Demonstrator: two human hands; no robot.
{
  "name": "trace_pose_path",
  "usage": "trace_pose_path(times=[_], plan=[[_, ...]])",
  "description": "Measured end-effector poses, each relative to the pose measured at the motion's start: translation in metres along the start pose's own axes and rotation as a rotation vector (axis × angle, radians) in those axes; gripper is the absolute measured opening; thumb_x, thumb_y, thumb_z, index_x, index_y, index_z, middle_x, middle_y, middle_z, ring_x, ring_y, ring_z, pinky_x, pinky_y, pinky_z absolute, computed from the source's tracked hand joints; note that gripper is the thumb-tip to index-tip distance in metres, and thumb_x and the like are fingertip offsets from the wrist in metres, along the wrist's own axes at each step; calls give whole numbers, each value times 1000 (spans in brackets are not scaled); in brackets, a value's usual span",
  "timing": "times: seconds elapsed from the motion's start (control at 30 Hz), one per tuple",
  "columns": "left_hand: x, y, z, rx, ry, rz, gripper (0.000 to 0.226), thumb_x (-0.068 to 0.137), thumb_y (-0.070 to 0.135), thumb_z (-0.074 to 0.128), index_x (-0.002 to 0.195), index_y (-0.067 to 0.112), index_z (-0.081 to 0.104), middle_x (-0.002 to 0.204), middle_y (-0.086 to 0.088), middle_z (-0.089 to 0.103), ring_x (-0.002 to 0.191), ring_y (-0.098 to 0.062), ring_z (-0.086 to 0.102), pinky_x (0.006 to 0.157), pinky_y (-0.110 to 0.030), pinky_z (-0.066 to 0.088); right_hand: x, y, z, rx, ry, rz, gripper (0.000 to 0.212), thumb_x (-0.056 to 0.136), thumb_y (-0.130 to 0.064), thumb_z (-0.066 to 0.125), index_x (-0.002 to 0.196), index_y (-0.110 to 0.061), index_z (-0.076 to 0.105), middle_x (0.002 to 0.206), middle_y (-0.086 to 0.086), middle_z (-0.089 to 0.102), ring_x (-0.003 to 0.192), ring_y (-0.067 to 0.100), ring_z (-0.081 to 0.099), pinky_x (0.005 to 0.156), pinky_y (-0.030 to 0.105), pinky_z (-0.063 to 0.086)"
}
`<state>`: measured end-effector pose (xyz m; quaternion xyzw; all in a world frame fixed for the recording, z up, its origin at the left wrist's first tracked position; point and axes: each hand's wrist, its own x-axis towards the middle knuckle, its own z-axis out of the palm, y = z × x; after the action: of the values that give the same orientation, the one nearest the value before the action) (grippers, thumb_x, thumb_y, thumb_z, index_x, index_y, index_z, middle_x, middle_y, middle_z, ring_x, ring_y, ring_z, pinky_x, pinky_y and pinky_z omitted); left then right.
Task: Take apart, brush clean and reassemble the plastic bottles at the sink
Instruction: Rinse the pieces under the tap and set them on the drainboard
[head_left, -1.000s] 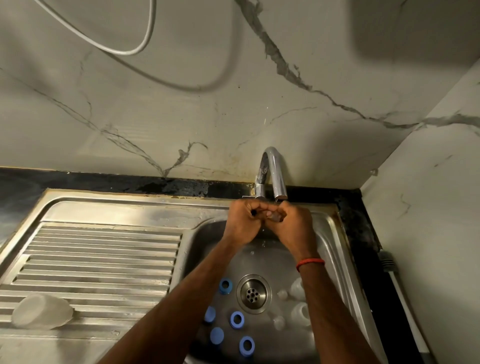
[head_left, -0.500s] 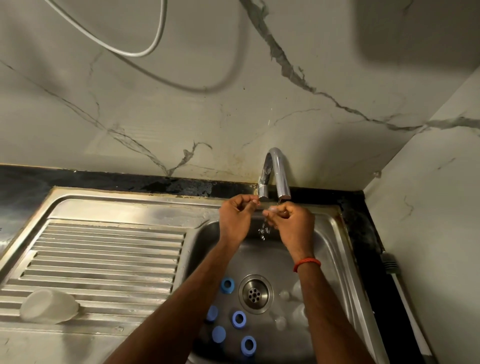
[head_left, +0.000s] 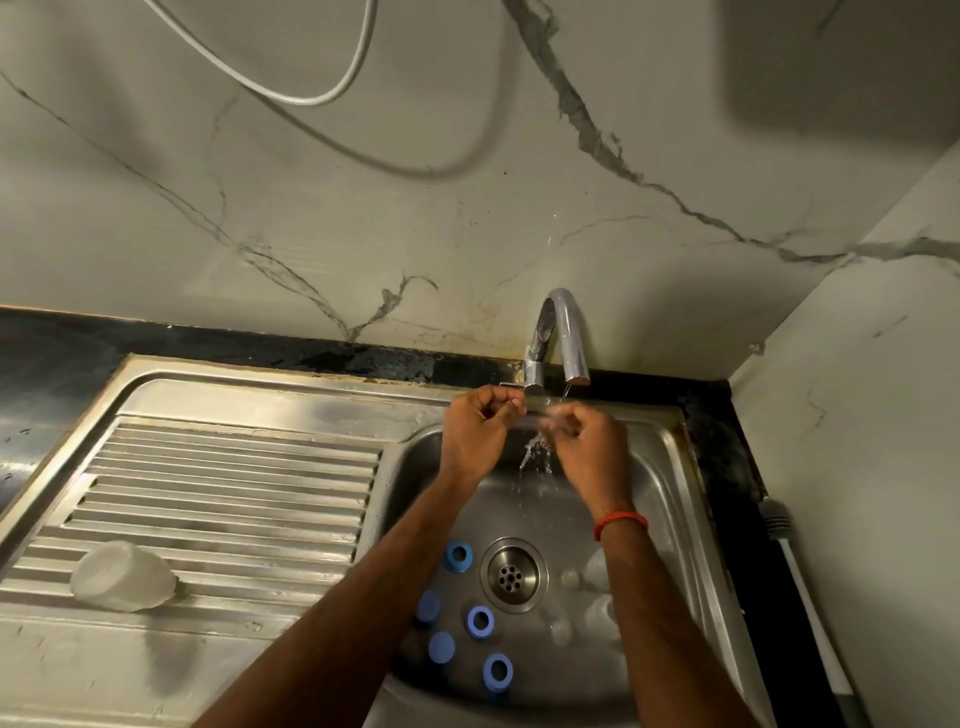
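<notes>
Both hands are up under the tap (head_left: 558, 338), over the back of the sink (head_left: 662, 499). The left hand (head_left: 475, 436) and right hand (head_left: 584, 447) have their fingers curled in, pinching a small pale piece (head_left: 537, 408) between them, too blurred to name, with water splashing off it. Blue caps (head_left: 479, 622) and clear bottles (head_left: 597, 613) lie around the drain (head_left: 513, 576). Another bottle (head_left: 122, 577) lies on its side on the draining board (head_left: 234, 493).

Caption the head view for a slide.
Left hand and right hand hold a small part under the tap; blue caps lie in the sink.
</notes>
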<state>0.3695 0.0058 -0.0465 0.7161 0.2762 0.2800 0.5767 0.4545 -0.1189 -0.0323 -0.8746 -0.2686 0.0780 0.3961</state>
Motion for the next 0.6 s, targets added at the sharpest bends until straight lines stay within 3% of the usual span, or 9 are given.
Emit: trace_pose_path(times=[0.07, 0.2, 0.4, 0.43, 0.53, 0.6], plan=[[-5, 1, -3, 47, -7, 21, 10, 95, 13, 66, 99, 18, 74, 91, 5, 75, 85, -7, 71, 85, -30, 59, -1, -3, -6, 61, 117, -32, 18, 88, -28, 74, 104, -19, 71, 99, -9, 69, 89, 7, 64, 72, 19, 51], [-13, 5, -9, 69, -17, 29, 11, 95, 14, 67, 101, 15, 76, 92, 3, 76, 87, -10, 72, 89, -39, 59, -6, -8, -8, 39, 4, -15, 18, 85, -24, 77, 102, -16, 74, 98, -2, 74, 92, 12, 68, 80, 28, 55], [-29, 14, -27, 167, -64, 110, 8, 96, 18, 67, 97, 25, 72, 87, 3, 74, 81, -8, 69, 83, -26, 57, -24, -21, -18, 125, 74, -84, 22, 84, -20, 78, 105, -15, 73, 97, -4, 71, 88, 7, 65, 70, 10, 47], [-29, 14, -29, 184, -72, 114, 8, 96, 19, 67, 97, 26, 71, 89, 4, 74, 82, -7, 68, 83, -22, 55, -25, -23, -17, 124, 63, -93, 18, 87, -20, 75, 104, -17, 72, 95, -5, 70, 86, 6, 65, 70, 11, 49], [-39, 12, -45, 225, -66, 143, 9, 95, 20, 68, 102, 23, 73, 91, 9, 74, 85, -1, 68, 83, -18, 54, -40, -25, -2, -76, -183, -46, 3, 92, -18, 67, 91, -19, 68, 88, -4, 69, 84, 10, 66, 72, 24, 53], [-48, 12, -56, 252, -77, 154, 10, 95, 20, 69, 104, 20, 75, 92, 10, 74, 84, 0, 68, 82, -19, 55, -52, -28, 5, -137, -171, -4, 5, 91, -24, 71, 94, -21, 68, 87, -6, 68, 83, 11, 65, 64, 19, 45]])
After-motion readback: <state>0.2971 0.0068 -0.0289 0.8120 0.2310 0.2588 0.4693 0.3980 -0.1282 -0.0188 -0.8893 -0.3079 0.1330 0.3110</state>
